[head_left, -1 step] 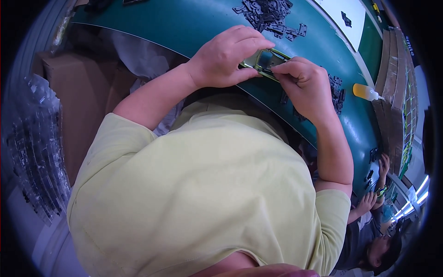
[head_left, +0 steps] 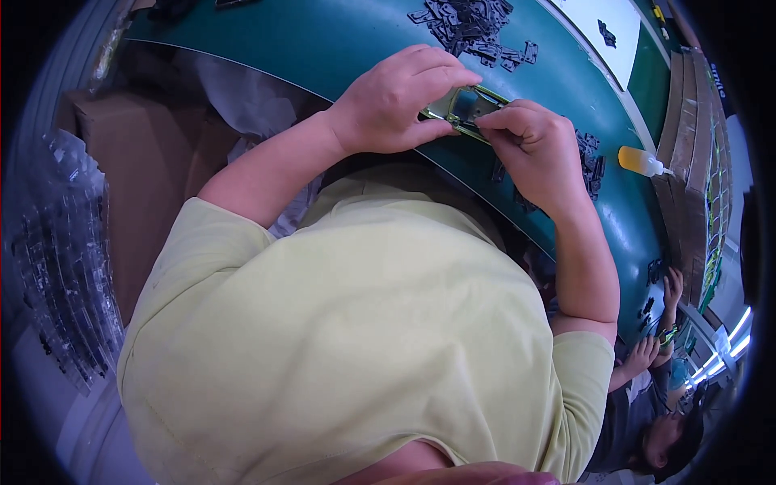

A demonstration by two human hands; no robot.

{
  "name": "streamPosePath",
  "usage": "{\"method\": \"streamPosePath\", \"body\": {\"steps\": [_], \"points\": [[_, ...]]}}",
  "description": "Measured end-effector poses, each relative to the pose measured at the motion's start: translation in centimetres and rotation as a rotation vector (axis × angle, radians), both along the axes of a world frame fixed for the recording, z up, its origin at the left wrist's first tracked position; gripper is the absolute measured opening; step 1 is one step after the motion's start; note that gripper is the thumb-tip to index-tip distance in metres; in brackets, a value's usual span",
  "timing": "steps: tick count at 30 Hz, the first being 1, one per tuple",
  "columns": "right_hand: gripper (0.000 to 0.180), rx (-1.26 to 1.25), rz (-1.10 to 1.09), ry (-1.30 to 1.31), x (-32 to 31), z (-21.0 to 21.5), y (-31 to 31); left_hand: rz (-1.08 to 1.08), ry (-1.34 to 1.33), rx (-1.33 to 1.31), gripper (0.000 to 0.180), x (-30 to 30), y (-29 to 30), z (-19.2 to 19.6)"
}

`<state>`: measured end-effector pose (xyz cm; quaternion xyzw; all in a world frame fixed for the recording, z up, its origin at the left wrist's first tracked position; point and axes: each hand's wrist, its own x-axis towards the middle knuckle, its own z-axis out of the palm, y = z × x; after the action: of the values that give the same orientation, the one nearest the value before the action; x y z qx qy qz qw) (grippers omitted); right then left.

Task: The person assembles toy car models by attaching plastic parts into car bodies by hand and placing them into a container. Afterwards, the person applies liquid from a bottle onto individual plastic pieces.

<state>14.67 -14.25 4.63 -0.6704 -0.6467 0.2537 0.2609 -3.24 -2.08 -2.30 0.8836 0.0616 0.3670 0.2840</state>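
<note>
One framed piece: a yellow-green rimmed, rounded frame with a see-through panel (head_left: 477, 102), held up between both hands over the near edge of the dark green tabletop (head_left: 242, 52).
Slim dark part: a small dark strip (head_left: 466, 124) along the frame's near edge, by the right fingertips; whether it is fully seated is too small to tell.
Stage of the frame: judged mid-fitting, since both hands are on it; no finished piece can be told for certain.
Left hand: the bare left hand (head_left: 400, 101) grips the frame between thumb and fingers; the frame lies at its 3 o'clock, touching.
Right hand: the bare right hand (head_left: 533, 141) is closed in a thumb-and-forefinger pinch, with the frame at its 10 o'clock; rim or strip, I cannot tell which it pinches.
Black heap: flat black plastic plates (head_left: 465, 24) at the frame's 12 o'clock, loose, so much seems left.
Black cluster: more black plastic pieces (head_left: 592, 162) at 4 o'clock, partly behind the right hand.
Bottle: a translucent squeeze bottle with orange-yellow contents (head_left: 637, 160), lying between 3 and 4 o'clock.
Co-worker: another person's hand (head_left: 643, 356) at 5 o'clock, well apart.
</note>
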Motion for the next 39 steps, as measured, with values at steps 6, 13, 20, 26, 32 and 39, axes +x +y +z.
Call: {"method": "streamPosePath", "body": {"steps": [6,13,20,26,32,39], "points": [[0.014,-0.028,0.046,-0.047,0.1,0.2,0.2,0.008,0.000,-0.014,0.059,0.0,-0.1,-0.1],[0.014,0.062,0.070,-0.152,-0.3,0.0,0.2,-0.015,-0.007,-0.014,0.057,0.2,0.2,0.3],[0.016,0.050,-0.287,0.268,4.8,1.8,1.3,0.026,0.023,-0.063,0.055,-0.2,0.2,0.9],[0.018,0.114,-0.774,0.457,16.7,-0.7,7.6,0.008,0.066,-0.110,0.056,0.1,0.2,1.3],[0.018,-0.070,-0.935,0.284,18.9,-1.3,12.1,0.014,0.073,-0.111,0.056,0.0,0.2,1.3],[0.028,-0.089,-0.577,-0.319,17.4,-2.7,17.7,0.013,0.108,-0.120,0.052,-0.1,0.1,1.4]]}}
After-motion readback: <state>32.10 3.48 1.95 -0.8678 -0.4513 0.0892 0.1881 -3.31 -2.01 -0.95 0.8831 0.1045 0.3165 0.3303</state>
